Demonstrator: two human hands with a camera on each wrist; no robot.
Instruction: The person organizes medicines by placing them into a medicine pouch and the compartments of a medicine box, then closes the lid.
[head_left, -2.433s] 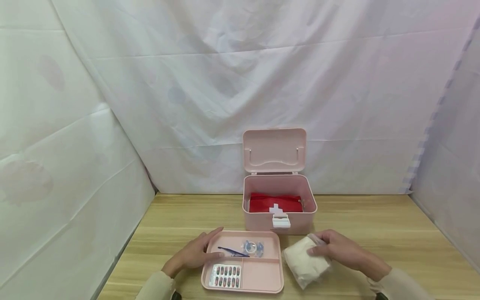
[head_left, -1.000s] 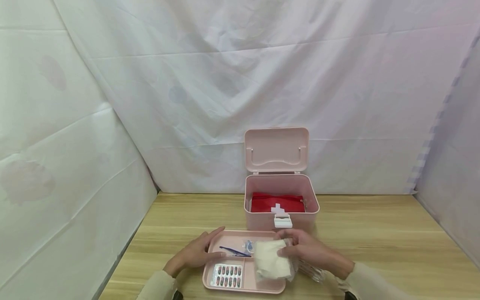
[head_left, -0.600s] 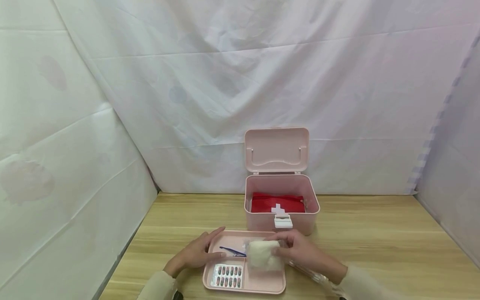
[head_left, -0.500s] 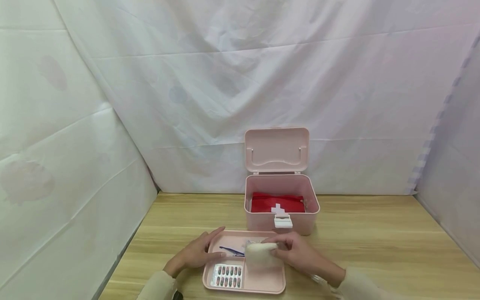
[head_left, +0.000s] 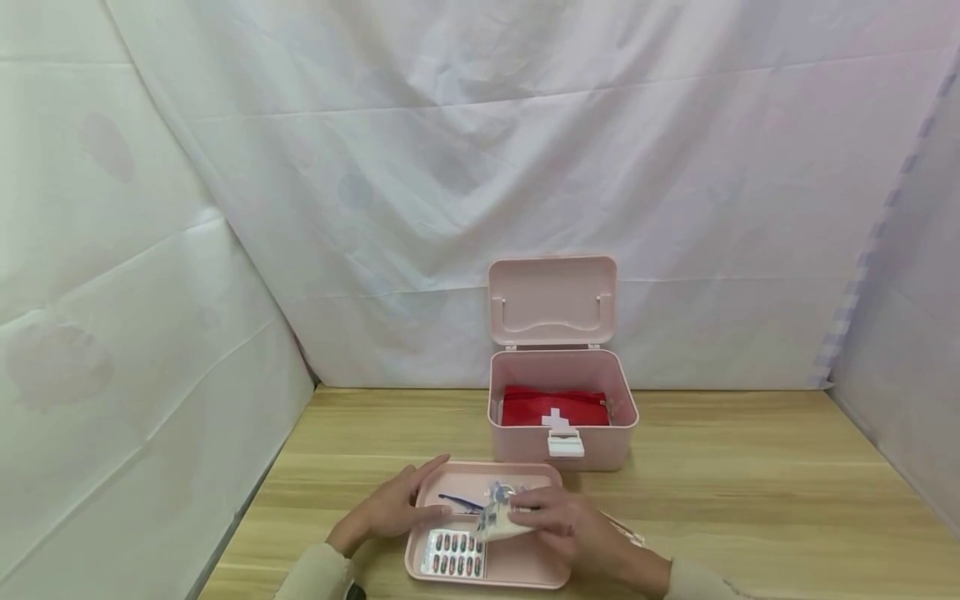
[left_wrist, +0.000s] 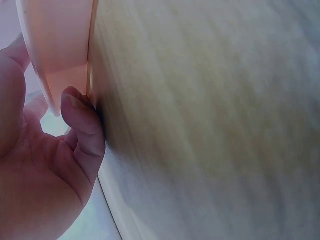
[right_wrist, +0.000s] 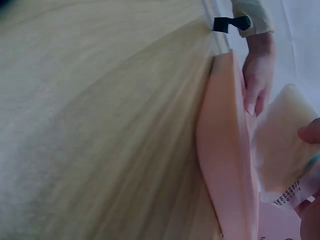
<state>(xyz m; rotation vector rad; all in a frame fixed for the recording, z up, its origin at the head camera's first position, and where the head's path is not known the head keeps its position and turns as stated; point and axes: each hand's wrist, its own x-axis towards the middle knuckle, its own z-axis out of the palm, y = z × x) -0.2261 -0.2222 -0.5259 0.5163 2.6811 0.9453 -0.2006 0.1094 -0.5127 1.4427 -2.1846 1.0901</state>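
Observation:
My right hand (head_left: 566, 529) pinches a clear plastic packet of soft cream-white padding (head_left: 501, 523), tilted over the middle of a pink divided tray (head_left: 525, 571). Printed marks line one edge of the packet (right_wrist: 280, 145) in the right wrist view. At the tray's left edge, my left hand (head_left: 390, 504) holds the rim, thumb over the inside. Its curled fingers sit against the tray wall (left_wrist: 62, 45) in the left wrist view. Blue tweezers (head_left: 459, 502) and a small clear-and-blue item (head_left: 500, 490) lie in the back compartment, partly covered. A capsule blister pack (head_left: 452, 554) occupies the front left compartment.
Behind the tray stands a pink box (head_left: 517, 446) with its lid (head_left: 551, 300) raised. Inside is a red pouch (head_left: 555, 406) with a white cross. A thin clear-wrapped item (head_left: 626, 531) lies right of the tray, partly under my right forearm. White cloth (head_left: 405, 208) surrounds the wooden table (head_left: 720, 467).
From the table right of the tray, my right hand has carried the padding packet leftward over the tray, then tipped it toward the left. My left hand stays at the tray's edge.

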